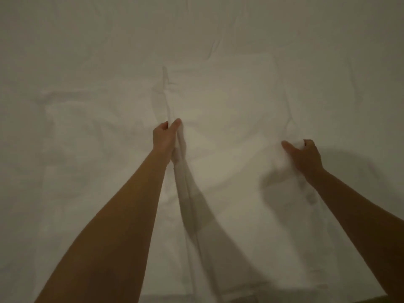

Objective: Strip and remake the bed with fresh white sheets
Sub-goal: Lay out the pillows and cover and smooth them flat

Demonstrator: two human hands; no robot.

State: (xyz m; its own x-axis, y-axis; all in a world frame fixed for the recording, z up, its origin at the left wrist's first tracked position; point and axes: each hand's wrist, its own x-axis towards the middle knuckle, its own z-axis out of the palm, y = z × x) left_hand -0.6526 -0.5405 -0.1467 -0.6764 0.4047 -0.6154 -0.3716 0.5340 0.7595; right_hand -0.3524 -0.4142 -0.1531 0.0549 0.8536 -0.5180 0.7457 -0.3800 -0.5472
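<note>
Head view, looking down along both my bare forearms at a bed (65, 62) covered edge to edge in white cloth, dim and slightly soft in focus. A second layer, a fresh white sheet (229, 127), lies in the middle of the frame on top of the cloth beneath it, its left edge gathered into a raised ridge that runs from near me toward the far side.

The step in hand, as I judge it, is drawing this sheet out flat over the bed. To do it well I would keep both hands level with each other, pull evenly so the cloth does not skew, and lift a little so the creases at the far end can fall out before laying it down.

My left hand (165, 136) pinches that gathered ridge between thumb and curled fingers, the fabric standing up just beyond the fingertips. My right hand (305, 155), well apart to the right, grips a bunched fold of the same sheet, thumb stretched out to the left along the cloth and fingers curled over the bunch. Neither hand is spread flat. Shadows of both arms fall on the sheet between them.
</note>
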